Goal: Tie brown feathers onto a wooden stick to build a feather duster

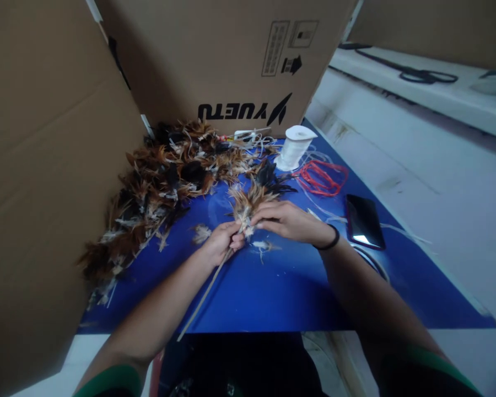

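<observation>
My left hand (222, 242) is closed around a thin wooden stick (202, 298) that slants down toward me. A tuft of brown and tan feathers (248, 201) sits at the stick's top end. My right hand (287, 220), with a black band on the wrist, pinches the base of that tuft, fingers pressed together. Both hands meet over the blue mat (281, 286). A few loose feathers (262, 246) lie just below my hands.
A heap of brown, black and white feathers (157, 193) fills the mat's left and back. A white thread spool (293, 148), red cord loops (322, 177) and a dark phone (364, 222) lie to the right. Cardboard boxes (37, 165) wall the left and back.
</observation>
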Action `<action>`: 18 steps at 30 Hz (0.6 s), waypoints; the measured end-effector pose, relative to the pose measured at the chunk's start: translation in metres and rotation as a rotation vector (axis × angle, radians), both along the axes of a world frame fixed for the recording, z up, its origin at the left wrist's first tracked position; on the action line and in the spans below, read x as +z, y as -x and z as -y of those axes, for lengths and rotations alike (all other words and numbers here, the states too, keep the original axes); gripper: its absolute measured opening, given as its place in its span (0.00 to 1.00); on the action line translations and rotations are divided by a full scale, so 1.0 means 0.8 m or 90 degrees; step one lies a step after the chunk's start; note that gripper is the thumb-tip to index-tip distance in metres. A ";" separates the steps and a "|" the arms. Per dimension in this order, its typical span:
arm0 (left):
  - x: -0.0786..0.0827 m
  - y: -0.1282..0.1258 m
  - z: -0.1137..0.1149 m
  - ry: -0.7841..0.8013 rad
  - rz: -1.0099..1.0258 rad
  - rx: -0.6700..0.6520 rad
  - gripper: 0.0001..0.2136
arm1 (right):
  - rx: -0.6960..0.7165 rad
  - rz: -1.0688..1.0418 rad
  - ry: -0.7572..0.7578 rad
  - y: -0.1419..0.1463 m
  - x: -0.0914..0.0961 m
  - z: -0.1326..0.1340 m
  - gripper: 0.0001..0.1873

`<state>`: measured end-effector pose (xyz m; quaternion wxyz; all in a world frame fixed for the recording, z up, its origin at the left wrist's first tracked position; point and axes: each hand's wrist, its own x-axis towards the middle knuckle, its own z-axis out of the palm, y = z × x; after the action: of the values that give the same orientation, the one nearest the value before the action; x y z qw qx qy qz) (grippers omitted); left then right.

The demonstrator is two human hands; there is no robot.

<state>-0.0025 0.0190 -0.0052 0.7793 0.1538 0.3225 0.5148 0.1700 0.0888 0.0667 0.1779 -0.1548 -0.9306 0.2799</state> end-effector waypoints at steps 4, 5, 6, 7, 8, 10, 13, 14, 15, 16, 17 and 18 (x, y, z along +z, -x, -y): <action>0.002 0.000 0.002 0.003 -0.017 -0.012 0.05 | -0.038 0.015 -0.004 0.007 -0.019 -0.005 0.09; 0.002 0.000 0.003 0.003 -0.022 -0.016 0.05 | -0.041 0.015 0.000 0.008 -0.021 -0.005 0.08; 0.002 0.001 0.003 0.002 -0.028 -0.021 0.05 | -0.044 0.015 0.002 0.009 -0.023 -0.006 0.08; 0.002 0.001 0.003 0.002 -0.033 -0.026 0.06 | -0.045 0.015 0.002 0.009 -0.023 -0.006 0.08; 0.001 0.002 0.003 0.001 -0.036 -0.030 0.06 | -0.046 0.016 -0.001 0.010 -0.024 -0.006 0.09; -0.001 0.002 0.003 -0.007 -0.041 -0.037 0.07 | -0.048 0.016 -0.010 0.010 -0.024 -0.005 0.09; -0.003 0.002 0.002 -0.022 -0.056 -0.047 0.09 | -0.049 0.015 -0.027 0.012 -0.025 -0.004 0.09; -0.004 0.002 0.002 -0.025 -0.064 -0.051 0.09 | -0.048 0.015 -0.033 0.013 -0.025 -0.003 0.09; -0.004 0.002 0.002 -0.028 -0.072 -0.053 0.10 | -0.049 0.015 -0.041 0.013 -0.026 -0.002 0.09; -0.005 0.002 0.002 -0.030 -0.077 -0.055 0.10 | -0.051 0.017 -0.049 0.014 -0.027 -0.002 0.09; -0.005 0.002 0.002 -0.033 -0.080 -0.056 0.10 | -0.056 0.021 -0.057 0.015 -0.027 -0.001 0.10; -0.005 0.003 0.002 -0.035 -0.082 -0.057 0.10 | -0.062 0.028 -0.065 0.015 -0.028 0.000 0.10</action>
<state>-0.0045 0.0172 -0.0096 0.7748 0.2220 0.3505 0.4770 0.1579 0.0889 0.0441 0.1786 -0.1971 -0.9387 0.2194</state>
